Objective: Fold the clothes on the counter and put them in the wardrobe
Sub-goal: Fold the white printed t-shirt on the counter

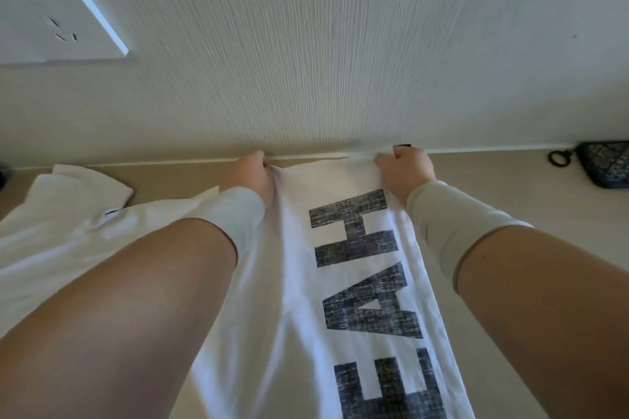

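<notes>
Beige counter (493,180) under a ribbed wall (340,44), white lettered T-shirt (306,282) stretched down centre frame, left hand (253,173) and right hand (405,167) each pinching its far edge, second white garment (68,214) at left, socket (51,10) upper left, dark pouch (606,163) at right edge

The white T-shirt (299,269) in front of me lies flat on the desk (510,187), folded into a long narrow strip that runs from my body toward the wall. Large dark, speckled block letters run along its right half, reading H, A, E from the far end toward me. Its far edge lies right at the back of the desk, at the foot of the wall. A second white garment (68,214) lies spread and rumpled to the left, with a collar-like flap at its far end and a thin dark line near it.
</notes>
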### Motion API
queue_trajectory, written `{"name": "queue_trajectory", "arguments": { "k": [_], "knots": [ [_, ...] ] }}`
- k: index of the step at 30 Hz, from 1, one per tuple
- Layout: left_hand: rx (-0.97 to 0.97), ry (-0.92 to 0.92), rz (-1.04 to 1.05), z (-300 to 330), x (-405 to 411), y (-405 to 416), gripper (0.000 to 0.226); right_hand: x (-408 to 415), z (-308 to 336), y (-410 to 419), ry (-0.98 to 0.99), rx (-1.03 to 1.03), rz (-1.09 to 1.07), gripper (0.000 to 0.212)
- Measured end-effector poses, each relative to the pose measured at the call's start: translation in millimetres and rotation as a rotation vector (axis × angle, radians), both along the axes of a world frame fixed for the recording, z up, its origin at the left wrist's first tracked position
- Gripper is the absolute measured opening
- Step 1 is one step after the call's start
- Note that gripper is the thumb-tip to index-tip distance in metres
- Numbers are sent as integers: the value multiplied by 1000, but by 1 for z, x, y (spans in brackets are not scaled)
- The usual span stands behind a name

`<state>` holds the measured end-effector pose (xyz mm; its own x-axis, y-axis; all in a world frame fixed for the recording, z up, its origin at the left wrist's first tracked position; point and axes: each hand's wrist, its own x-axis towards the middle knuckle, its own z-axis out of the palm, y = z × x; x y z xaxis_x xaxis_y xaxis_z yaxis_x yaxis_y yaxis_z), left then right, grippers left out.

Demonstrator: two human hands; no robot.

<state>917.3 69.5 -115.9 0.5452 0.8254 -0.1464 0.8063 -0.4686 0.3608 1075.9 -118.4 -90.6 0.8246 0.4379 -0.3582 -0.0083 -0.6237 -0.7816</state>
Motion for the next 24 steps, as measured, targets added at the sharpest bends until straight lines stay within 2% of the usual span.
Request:
{"name": "queue_trajectory", "arguments": {
  "k": [2,4,7,9,10,11,13,15,17,22,24],
  "knots": [
    [-31,-53,43,4,-1,-9,18,4,-3,4,-79,-68,-25,29],
    [-28,-109,33,2,-6,-27,23,5,-5,9,-110,-127,-23,18],
    [203,12,-213,-11,-15,-48,37,3,-9,13,-211,-244,-122,23],
    [260,58,-291,-16,-15,-49,37,1,-8,12,-338,-287,-236,20],
    [265,45,-294,-16,-15,-49,37,-4,-8,13,-438,-236,-236,17],
    [268,22,-289,-17,-14,-48,36,-10,-10,17,-547,-148,-155,15],
    [267,-24,-285,-19,-15,-46,35,-31,-20,27,-693,-29,184,15],
    [269,-65,-269,-19,-15,-47,40,-49,-33,31,-675,-97,491,25],
    [256,-101,-251,-19,-14,-48,43,-50,-40,29,-658,-204,521,36],
    [155,-161,-314,-13,-21,-47,37,-61,-31,36,-658,-376,422,40],
    [128,-206,-338,-7,-34,-45,33,-78,-24,45,-680,-337,453,42]
  ]
}}
